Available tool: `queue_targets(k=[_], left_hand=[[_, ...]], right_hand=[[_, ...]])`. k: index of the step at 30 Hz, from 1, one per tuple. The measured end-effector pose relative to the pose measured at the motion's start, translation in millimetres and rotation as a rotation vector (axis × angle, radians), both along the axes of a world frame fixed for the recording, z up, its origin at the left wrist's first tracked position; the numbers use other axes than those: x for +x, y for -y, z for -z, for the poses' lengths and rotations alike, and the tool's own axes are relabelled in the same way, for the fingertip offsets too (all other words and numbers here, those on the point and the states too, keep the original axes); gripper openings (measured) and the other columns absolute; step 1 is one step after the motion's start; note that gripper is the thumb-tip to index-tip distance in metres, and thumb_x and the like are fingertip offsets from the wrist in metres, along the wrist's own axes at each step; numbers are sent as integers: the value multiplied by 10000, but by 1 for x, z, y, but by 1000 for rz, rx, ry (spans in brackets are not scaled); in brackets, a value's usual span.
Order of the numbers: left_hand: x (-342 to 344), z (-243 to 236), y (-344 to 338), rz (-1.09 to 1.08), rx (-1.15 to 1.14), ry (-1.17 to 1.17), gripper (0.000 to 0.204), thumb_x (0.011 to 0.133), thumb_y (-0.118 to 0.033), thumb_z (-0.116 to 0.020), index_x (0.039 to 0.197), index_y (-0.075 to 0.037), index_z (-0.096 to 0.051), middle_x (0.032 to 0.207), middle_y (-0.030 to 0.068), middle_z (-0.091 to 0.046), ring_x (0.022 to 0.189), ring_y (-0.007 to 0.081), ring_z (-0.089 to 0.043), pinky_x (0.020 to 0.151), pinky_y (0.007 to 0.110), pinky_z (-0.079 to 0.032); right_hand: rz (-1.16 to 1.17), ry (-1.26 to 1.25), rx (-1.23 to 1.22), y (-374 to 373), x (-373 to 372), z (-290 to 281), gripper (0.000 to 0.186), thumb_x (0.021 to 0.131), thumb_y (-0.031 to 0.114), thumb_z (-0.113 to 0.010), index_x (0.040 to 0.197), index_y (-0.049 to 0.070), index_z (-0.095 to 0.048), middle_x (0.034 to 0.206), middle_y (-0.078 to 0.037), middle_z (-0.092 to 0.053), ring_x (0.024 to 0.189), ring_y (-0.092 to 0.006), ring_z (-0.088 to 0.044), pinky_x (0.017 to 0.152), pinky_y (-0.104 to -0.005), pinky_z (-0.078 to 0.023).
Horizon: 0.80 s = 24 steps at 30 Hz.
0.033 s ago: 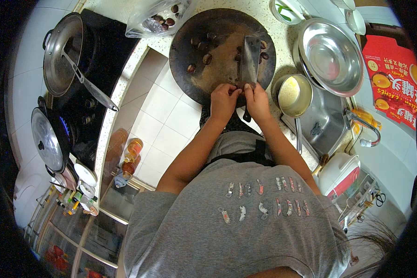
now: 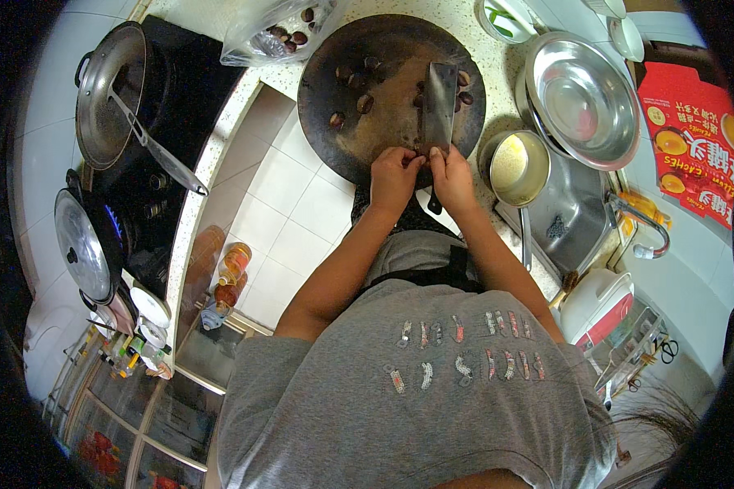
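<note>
Steel cleaver (image 2: 440,106), on the three-o'clock side of the round wooden board (image 2: 400,73); long axis twelve to six, handle at six. Right hand (image 2: 453,177): wrapped round the handle end, nearer of the two. Left hand (image 2: 393,175): fingertips bunched, blade just beside at one o'clock; anything pinched between, cannot tell. Brown chestnuts (image 2: 364,103): loose on board, nine to ten o'clock from blade, others at two to three. Clear bag (image 2: 245,41): ten o'clock of board. Saucepan (image 2: 520,175): four o'clock.
</note>
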<state>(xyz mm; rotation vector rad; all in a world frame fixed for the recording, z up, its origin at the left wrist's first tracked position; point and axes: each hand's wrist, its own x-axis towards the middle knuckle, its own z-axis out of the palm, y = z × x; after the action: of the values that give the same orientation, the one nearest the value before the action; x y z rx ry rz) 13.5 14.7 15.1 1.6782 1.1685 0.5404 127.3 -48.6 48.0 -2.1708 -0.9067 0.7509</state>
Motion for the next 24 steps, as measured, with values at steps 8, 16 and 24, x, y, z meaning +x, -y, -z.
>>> queue_targets(k=[8, 16, 24], left_hand=[[0, 7, 2, 10, 63, 19, 157, 787, -112, -757, 844, 18, -691, 815, 160, -670, 727, 305, -673, 671, 384, -533], [1, 4, 2, 15, -8, 23, 130, 774, -60, -733, 828, 30, -657, 862, 184, -627, 784, 380, -633, 708, 433, -509], [1, 2, 4, 10, 63, 26, 100, 783, -56, -711, 820, 22, -662, 855, 187, -624, 790, 383, -631, 700, 428, -505]], right_hand=[[-131, 156, 4, -1, -1, 11, 255, 977, 210, -516, 950, -41, -553, 887, -293, -632, 834, -493, -611, 741, -531, -498], [-158, 220, -78, -11, -1, 5, 261, 972, 204, -518, 949, -54, -545, 929, -304, -615, 829, -488, -612, 748, -532, -501], [-197, 259, -140, -20, -4, 10, 230, 938, 166, -545, 927, -64, -556, 959, -284, -598, 846, -480, -608, 759, -524, -506]])
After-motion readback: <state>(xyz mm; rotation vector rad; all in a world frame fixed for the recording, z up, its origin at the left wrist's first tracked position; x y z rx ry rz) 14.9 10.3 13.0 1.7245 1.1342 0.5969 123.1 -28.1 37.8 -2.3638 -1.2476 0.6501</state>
